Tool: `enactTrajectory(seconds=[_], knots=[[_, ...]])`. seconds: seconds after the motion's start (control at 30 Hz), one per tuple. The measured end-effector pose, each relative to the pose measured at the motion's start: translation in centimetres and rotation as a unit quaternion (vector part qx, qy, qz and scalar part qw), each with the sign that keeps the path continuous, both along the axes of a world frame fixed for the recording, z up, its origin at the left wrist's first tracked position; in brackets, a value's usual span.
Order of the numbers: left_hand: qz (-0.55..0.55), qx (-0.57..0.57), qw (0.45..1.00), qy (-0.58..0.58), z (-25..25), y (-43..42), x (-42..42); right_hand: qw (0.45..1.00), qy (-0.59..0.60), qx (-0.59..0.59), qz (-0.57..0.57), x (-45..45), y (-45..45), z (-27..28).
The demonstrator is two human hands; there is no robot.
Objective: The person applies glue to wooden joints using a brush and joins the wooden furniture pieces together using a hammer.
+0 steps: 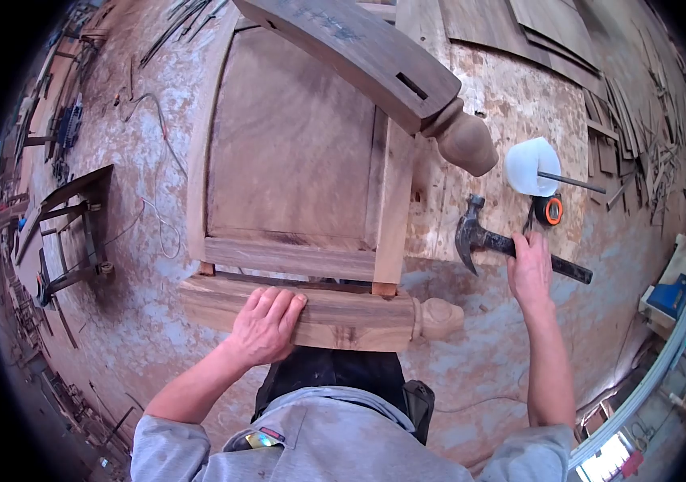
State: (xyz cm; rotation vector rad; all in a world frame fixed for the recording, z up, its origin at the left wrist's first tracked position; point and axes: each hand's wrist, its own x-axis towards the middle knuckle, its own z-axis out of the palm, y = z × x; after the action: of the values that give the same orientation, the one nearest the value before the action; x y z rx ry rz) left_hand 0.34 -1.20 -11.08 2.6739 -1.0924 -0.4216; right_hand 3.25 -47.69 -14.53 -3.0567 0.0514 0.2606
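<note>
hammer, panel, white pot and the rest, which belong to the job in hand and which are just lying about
Likely the job:
- panel
- near post, under the left hand
- other post
- hammer, by the right hand

Probably just lying about:
- loose boards
- wood strips

White pot: can't tell.

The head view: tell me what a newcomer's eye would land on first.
Likely first is the big framed wooden panel near the middle, with a thick post slanting across its upper right, ending in a turned, bulbous foot. Next come the claw hammer to the right, its handle under the right hand, and the bright white container just beyond it. The left hand rests on the nearer post.
</note>
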Motion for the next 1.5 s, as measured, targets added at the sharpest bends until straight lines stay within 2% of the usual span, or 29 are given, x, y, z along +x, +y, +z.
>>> enactTrajectory(seconds=[0.27, 0.43, 0.7, 0.8, 0.9, 1.07, 1.27, 1.5], knots=[[0.01, -0.002, 1.0, -0.016, -0.5, 0.0, -0.3, 0.999, 0.029, 0.026, 0.03, 0.4, -0.6, 0.8], [0.017, -0.016, 1.0, -0.02, -0.7, 0.0, -0.5, 0.993, 0.102, 0.057, 0.014, -1.6, -1.7, 2.1], [0.008, -0.018, 1.0, -0.013, -0.8, 0.2, -0.5, 0.989, 0.068, 0.072, -0.114, -10.5, -2.5, 7.7], [0.006, -0.019, 1.0, -0.018, -1.2, 0.4, -0.6, 0.96, 0.193, 0.112, -0.167, -14.5, -2.4, 9.3], [0.014, -0.024, 1.0, -0.011, -1.0, 0.2, -0.5, 0.955, 0.197, 0.15, -0.162, -19.6, -0.6, 8.3], [0.02, -0.02, 1.0, 0.0, -0.7, 0.2, -0.4, 0.954, 0.231, 0.176, -0.069, -24.5, 2.8, 5.7], [0.02, -0.02, 1.0, 0.013, -0.4, 0.0, -0.2, 0.923, 0.345, 0.154, 0.08, -20.4, 7.3, 3.0], [0.021, -0.025, 0.999, 0.012, -0.5, 0.0, -0.3, 0.922, 0.258, 0.193, 0.217, -15.2, 10.5, 0.5]])
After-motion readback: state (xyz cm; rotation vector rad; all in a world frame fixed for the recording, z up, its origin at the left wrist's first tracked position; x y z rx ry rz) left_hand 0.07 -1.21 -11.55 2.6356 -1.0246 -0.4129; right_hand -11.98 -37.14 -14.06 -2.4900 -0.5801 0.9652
